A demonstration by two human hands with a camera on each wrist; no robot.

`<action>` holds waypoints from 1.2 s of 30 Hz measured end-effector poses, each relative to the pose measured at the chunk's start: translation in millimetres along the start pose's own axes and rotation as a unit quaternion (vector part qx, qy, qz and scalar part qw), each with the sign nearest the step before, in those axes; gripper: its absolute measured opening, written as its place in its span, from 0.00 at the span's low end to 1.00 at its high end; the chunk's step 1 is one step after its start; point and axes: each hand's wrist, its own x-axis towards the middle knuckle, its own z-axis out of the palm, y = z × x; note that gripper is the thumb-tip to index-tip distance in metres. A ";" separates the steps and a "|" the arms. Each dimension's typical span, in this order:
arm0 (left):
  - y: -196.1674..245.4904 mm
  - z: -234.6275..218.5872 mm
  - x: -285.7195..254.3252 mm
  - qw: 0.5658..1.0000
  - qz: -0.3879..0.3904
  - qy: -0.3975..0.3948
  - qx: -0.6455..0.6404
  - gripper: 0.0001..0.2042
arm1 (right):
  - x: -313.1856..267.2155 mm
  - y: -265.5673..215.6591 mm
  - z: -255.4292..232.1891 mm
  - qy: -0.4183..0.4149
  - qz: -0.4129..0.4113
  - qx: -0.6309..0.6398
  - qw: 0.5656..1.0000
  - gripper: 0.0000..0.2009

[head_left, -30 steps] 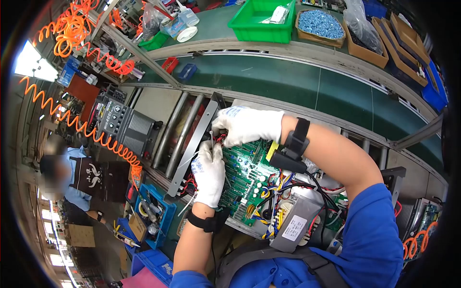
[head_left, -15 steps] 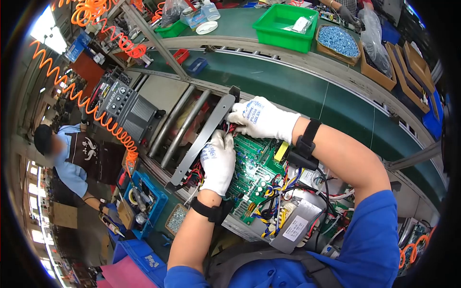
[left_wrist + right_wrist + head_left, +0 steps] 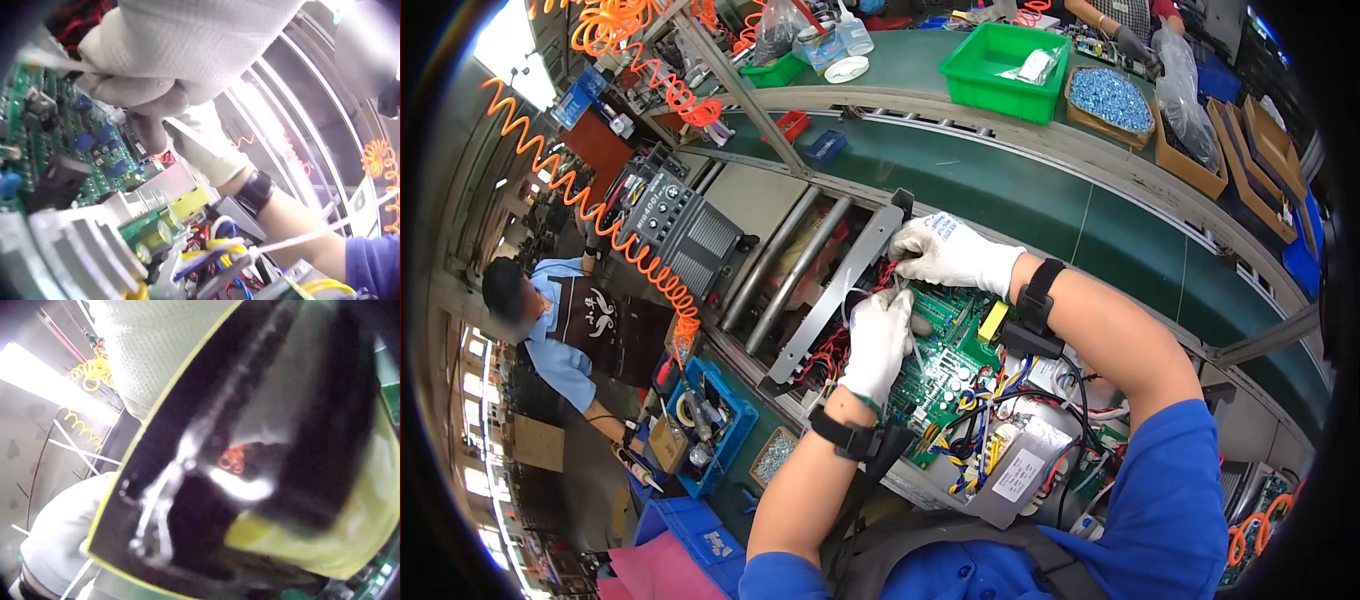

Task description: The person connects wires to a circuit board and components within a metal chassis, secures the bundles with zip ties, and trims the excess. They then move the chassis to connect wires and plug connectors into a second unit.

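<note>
My gloved left hand (image 3: pixel 878 345) is over the left end of a green circuit board (image 3: pixel 945 375) in an open chassis. In the left wrist view its thumb and fingers pinch a thin white cable tie (image 3: pixel 56 60). Close beside it, my gloved right hand (image 3: pixel 955 250) curls its fingers at a bundle of red wires (image 3: pixel 887 274) behind the grey metal end panel (image 3: pixel 840 290). Its fingertips are partly hidden. A glossy dark surface with yellow edges (image 3: pixel 250 456) fills most of the right wrist view.
A yellow component (image 3: pixel 992 322), blue and yellow wires and a labelled grey metal box (image 3: pixel 1012 482) sit nearer my body. Rollers (image 3: pixel 800 280) lie left of the chassis, a green conveyor (image 3: pixel 1040 200) beyond it. A blue tool bin (image 3: pixel 725 425) and another person (image 3: pixel 565 320) are at the left.
The head view has shifted, so the chassis appears farther right. Both hands stay at the red wires. A white tie stood upright between them earlier; now a white loop shows left of my left hand.
</note>
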 end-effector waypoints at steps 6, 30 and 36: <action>-26.6 21.0 16.6 0.982 0.002 0.073 -0.174 0.14 | 0.1 -0.8 -16.8 -0.057 0.087 0.108 0.989 0.10; 6.0 -1.4 18.7 0.971 0.194 0.032 0.134 0.10 | -30.1 -11.3 -40.4 -0.085 0.111 0.336 0.931 0.12; 11.3 -2.1 5.4 0.973 0.196 0.011 0.117 0.08 | -33.6 -1.6 -32.7 -0.082 0.151 0.422 0.890 0.11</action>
